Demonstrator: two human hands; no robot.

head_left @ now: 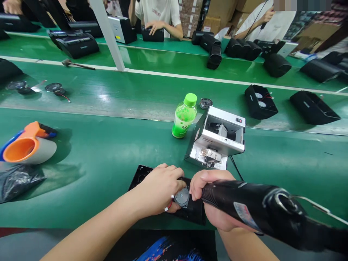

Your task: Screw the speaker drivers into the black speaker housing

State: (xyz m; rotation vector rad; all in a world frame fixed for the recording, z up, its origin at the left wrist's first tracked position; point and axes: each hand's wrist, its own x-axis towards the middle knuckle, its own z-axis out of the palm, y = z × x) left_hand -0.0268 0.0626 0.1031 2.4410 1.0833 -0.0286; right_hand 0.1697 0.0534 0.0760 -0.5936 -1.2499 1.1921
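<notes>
Hands, lower centre: left (160, 190) pinning speaker driver (181, 197) on black panel (190, 212), right (214, 203) gripping electric screwdriver (258, 210); bit slip likely would gouge the driver.

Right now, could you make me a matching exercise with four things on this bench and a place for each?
Things:
1. bottle
2. screwdriver
3. small speaker
4. orange cup

Places:
A. in the right hand
B. far left on the bench
C. under the left hand, on the black panel
D. upright, left of the grey machine

Pairs: 1-D, 2-A, 3-C, 4-B
</notes>
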